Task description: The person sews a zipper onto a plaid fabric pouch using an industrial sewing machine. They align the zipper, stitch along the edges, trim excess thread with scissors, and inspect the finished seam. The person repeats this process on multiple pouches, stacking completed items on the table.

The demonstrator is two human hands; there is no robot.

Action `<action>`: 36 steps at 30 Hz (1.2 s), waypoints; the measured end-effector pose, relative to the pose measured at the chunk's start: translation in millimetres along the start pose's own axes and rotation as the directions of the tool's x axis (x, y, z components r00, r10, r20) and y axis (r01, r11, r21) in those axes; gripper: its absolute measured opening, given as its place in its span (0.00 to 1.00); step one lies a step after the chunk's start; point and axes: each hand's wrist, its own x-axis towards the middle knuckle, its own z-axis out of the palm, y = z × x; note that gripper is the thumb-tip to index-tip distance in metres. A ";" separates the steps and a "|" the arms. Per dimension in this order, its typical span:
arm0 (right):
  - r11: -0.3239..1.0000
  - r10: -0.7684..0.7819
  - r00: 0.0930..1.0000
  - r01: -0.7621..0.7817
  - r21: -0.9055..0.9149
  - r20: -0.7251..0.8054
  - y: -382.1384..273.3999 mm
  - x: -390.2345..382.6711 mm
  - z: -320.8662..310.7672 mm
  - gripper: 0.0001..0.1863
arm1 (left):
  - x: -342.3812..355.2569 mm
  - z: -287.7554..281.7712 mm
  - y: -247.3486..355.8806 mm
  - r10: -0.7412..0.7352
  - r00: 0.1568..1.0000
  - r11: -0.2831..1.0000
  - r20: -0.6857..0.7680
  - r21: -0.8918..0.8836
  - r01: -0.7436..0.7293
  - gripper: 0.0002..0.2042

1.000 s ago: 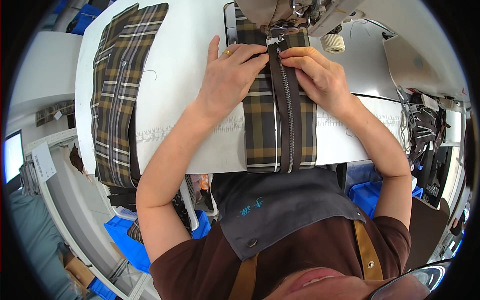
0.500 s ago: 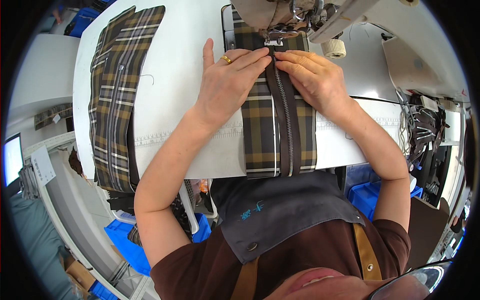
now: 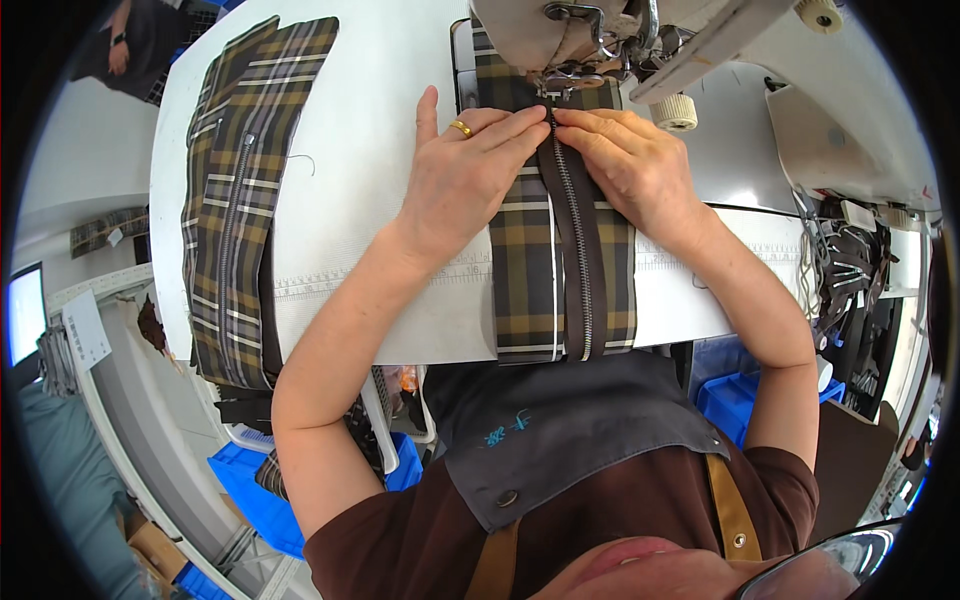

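Observation:
A dark zipper (image 3: 577, 240) with metal teeth runs lengthwise along a brown, black and white plaid fabric panel (image 3: 522, 290) on the white table. Its far end lies just before the presser foot (image 3: 558, 92) of a sewing machine. My left hand (image 3: 468, 165), a gold ring on one finger, closes its index and middle fingertips on the zipper's left edge; its little finger sticks up and its thumb is hidden. From the other side, my right hand (image 3: 635, 165) has its fingers together, gripping the right edge of the zipper close to the foot.
More plaid pieces with a zipper (image 3: 235, 230) lie at the table's left. The machine head (image 3: 560, 40) overhangs the far side, with a white knob (image 3: 674, 112). A ruler strip (image 3: 380, 277) crosses the table. Blue bins (image 3: 255, 495) stand below. Another person's hand (image 3: 118, 58) shows far left.
The view has shifted slightly. The fabric, zipper and both hands keep nearly the same place before the presser foot. Another person's arm and hand now show more at the far left.

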 end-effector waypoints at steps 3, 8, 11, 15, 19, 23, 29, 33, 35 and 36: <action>1.000 0.006 0.999 -0.007 0.019 0.035 -0.7 2.6 0.6 0.14 | -1.6 -1.9 -1.4 -0.004 1.000 1.000 0.001 -0.010 0.004 0.10; 0.996 0.032 0.989 -0.043 0.073 0.144 -5.5 9.0 -9.2 0.15 | -1.9 5.7 -0.4 0.010 0.997 1.000 -0.075 -0.028 -0.012 0.10; 0.988 0.057 0.987 -0.078 0.135 0.150 -13.3 12.9 -18.8 0.14 | 0.6 4.3 -0.9 0.034 0.999 0.997 -0.039 -0.072 -0.037 0.12; 0.997 0.061 0.982 -0.069 0.041 0.181 -17.9 12.5 -14.6 0.14 | -1.8 7.7 -1.5 0.035 0.996 0.999 -0.085 0.001 -0.035 0.09; 0.999 0.042 0.984 -0.046 0.021 0.173 -19.2 8.9 -12.9 0.13 | -1.8 8.8 -2.5 0.077 0.989 0.997 -0.126 -0.009 -0.079 0.08; 0.999 -0.013 0.990 0.008 0.033 0.143 -9.8 1.1 -5.4 0.12 | -19.2 -16.7 15.9 0.022 1.000 0.999 0.008 -0.037 -0.022 0.06; 1.000 -0.012 0.983 0.008 0.025 0.181 -6.5 -1.4 -4.9 0.12 | -161.6 -176.8 35.9 -0.674 0.739 0.686 -0.024 -0.392 0.613 0.08; 1.000 -0.009 0.979 0.010 -0.007 0.201 -8.1 -1.6 -4.8 0.13 | -300.9 -231.7 31.7 -0.866 0.289 0.437 -0.408 -0.338 0.834 0.05; 1.000 0.019 0.971 -0.017 -0.013 0.240 -5.3 -1.6 -4.7 0.14 | -362.7 -244.3 33.6 -0.867 0.073 0.237 -0.493 -0.280 0.930 0.08; 0.999 0.030 0.967 -0.025 -0.025 0.254 -5.4 -1.5 -4.7 0.14 | -379.0 -248.4 34.3 -0.867 -0.024 0.153 -0.498 -0.311 0.938 0.08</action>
